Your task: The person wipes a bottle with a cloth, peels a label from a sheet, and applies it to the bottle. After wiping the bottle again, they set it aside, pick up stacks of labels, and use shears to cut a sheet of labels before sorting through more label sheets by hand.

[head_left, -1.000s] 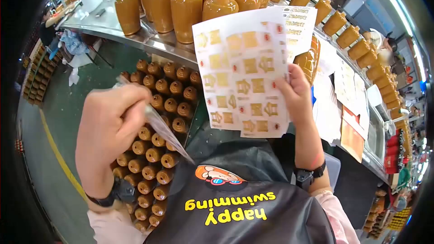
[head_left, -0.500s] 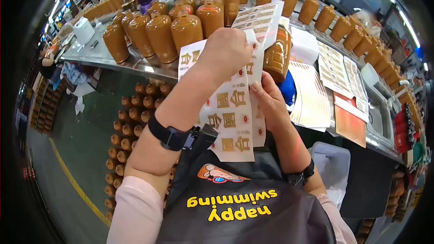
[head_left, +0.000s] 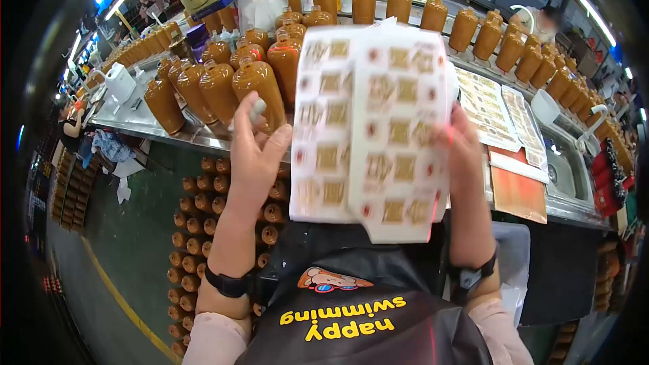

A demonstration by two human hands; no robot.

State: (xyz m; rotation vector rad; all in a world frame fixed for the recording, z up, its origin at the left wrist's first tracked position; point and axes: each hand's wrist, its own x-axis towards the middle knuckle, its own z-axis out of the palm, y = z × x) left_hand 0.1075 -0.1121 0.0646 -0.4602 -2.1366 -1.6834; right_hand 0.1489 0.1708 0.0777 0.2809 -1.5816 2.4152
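Sticker sheets (head_left: 372,128) upright above the steel bench's (head_left: 132,120) near edge, blurred. Right hand (head_left: 465,155) clamped on their right edge. Left hand (head_left: 253,152) just beside their left edge, fingers apart. Brown bottles (head_left: 260,88) behind

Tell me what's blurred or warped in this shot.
Head view: the sticker sheets in the right hand are motion-blurred, print unreadable; the left hand and brown bottles look sharper; fisheye bows the steel table; black vignette fills the corners.
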